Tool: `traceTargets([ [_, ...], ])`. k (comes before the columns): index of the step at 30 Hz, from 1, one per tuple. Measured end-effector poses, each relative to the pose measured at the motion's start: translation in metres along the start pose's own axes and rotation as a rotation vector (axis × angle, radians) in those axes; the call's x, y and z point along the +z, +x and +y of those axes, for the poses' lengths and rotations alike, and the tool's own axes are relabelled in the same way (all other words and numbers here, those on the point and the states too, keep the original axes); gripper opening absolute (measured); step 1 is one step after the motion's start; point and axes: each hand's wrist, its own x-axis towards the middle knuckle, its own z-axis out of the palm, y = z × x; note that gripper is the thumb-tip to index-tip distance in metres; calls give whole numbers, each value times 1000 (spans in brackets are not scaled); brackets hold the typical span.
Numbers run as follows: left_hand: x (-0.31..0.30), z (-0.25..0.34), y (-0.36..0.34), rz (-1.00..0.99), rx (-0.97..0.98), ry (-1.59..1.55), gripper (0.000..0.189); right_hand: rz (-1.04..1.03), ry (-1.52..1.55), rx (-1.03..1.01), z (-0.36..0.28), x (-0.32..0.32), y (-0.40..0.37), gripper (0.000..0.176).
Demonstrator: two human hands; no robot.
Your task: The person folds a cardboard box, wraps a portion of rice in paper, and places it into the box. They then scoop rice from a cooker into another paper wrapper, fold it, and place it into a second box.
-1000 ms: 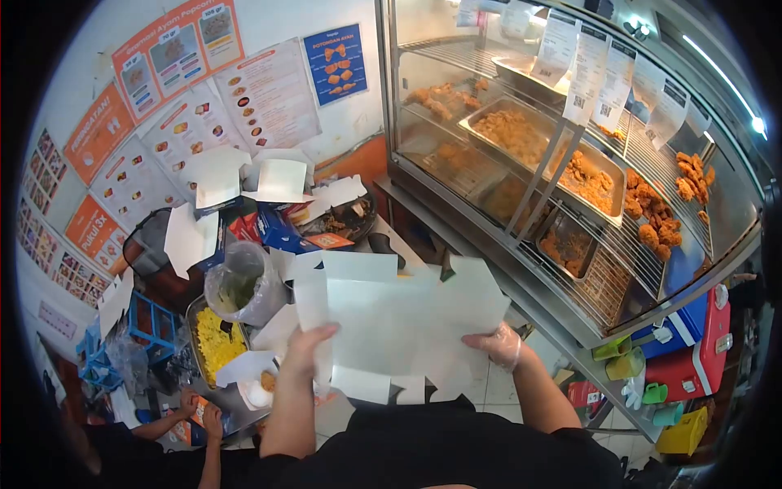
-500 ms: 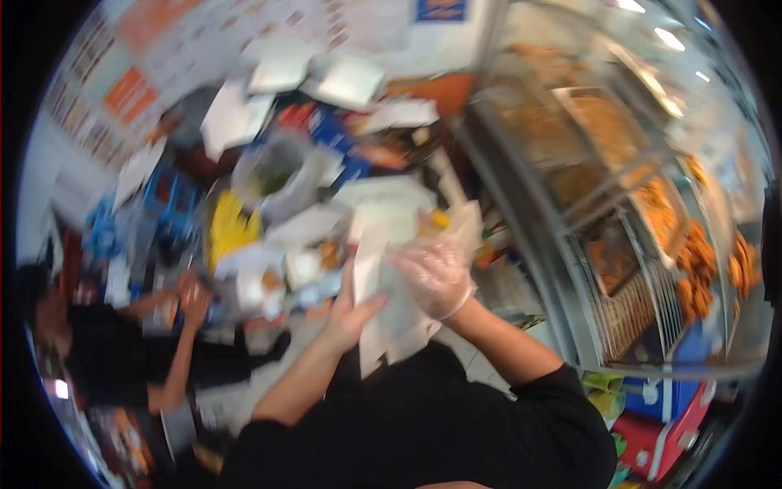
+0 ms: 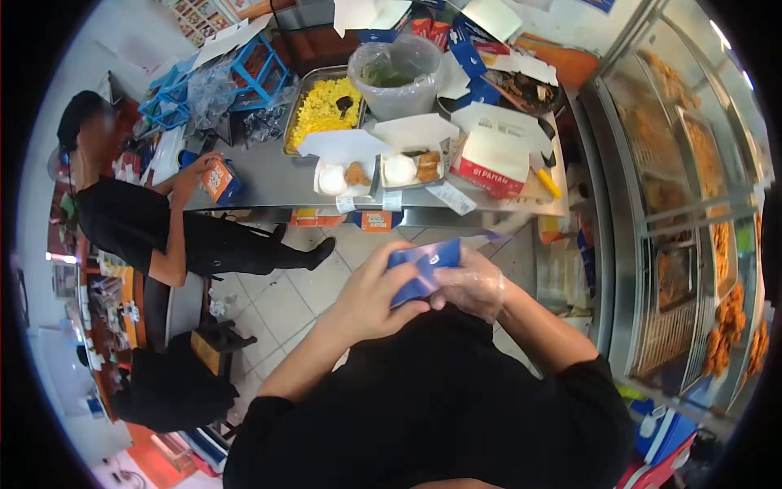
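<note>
In front of my torso, a small blue takeaway box (image 3: 425, 271) is held between both hands, tilted and slightly blurred. My left hand (image 3: 376, 285) is bare and closed around its left side, fingers across the top. Gripping its right side is my right hand (image 3: 474, 285), in a clear plastic glove. On the counter beyond are two open food boxes with rice and fried pieces, a left box (image 3: 338, 178) and a right box (image 3: 413, 167). A larger red carton (image 3: 491, 174) stands beside them with its lid up.
A tray of yellow rice (image 3: 326, 110) and a plastic-lined tub (image 3: 397, 81) stand on the metal counter (image 3: 261, 175). At left, a co-worker in black (image 3: 122, 212) holds an orange-and-blue box (image 3: 220, 181). A display cabinet with fried food (image 3: 721, 326) stands at right.
The pale, unfolded carton in my hands now appears as a compact blue box. My view has shifted, and the counter and co-worker show more sharply.
</note>
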Motion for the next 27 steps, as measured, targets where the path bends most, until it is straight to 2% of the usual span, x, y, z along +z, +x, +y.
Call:
traceTargets([
  [2, -33, -5, -34, -114, -129, -187, 36, 4, 20, -14, 25, 16, 16, 40],
  [4, -58, 5, -66, -116, -146, -187, 39, -2, 34, -8, 48, 42, 31, 38],
  [6, -69, 16, -105, 6, -118, 118, 49, -15, 84, -3, 75, 79, 42, 37],
  [7, -70, 15, -130, 82, -136, 172, 59, -15, 1, -15, 111, 85, 52, 39],
  [8, -73, 17, -155, 92, -146, 165, 59, -63, 8, -12, 119, 116, 49, 45],
  [10, -82, 22, -198, 319, -137, 223, 59, -222, 13, -6, 123, 157, 46, 55],
  [11, -89, 29, -216, 359, -141, 266, 58, -228, 2, -1, 128, 164, 51, 55],
  [13, -103, 46, -248, 370, -168, 276, 58, -401, 367, 183, 128, 167, 63, 59],
  [14, -109, 52, -262, 368, -192, 282, 58, -409, 363, 195, 128, 161, 70, 59],
  [16, -117, 59, -282, 405, -182, 288, 57, -182, 115, 276, 124, 158, 84, 57],
  [17, -122, 61, -289, 405, -142, 354, 54, -195, 108, 289, 125, 169, 86, 57],
  [19, -129, 58, -305, 426, -73, 467, 53, 139, -484, 184, 124, 193, 81, 43],
  [20, -129, 54, -310, 433, -72, 465, 53, 141, -491, 185, 132, 202, 83, 43],
  [22, -126, 47, -314, 621, 43, 606, 60, 219, -869, -57, 159, 224, 89, 36],
  [23, -123, 44, -314, 629, 89, 636, 64, 269, -723, -169, 183, 236, 90, 34],
  [24, -118, 43, -314, 627, 104, 622, 64, 285, -625, -177, 202, 243, 95, 35],
  [25, -114, 40, -313, 671, 115, 636, 63, 314, -449, -115, 207, 257, 96, 37],
  [27, -109, 31, -313, 715, 147, 643, 61, 303, -383, -73, 218, 258, 101, 41],
])
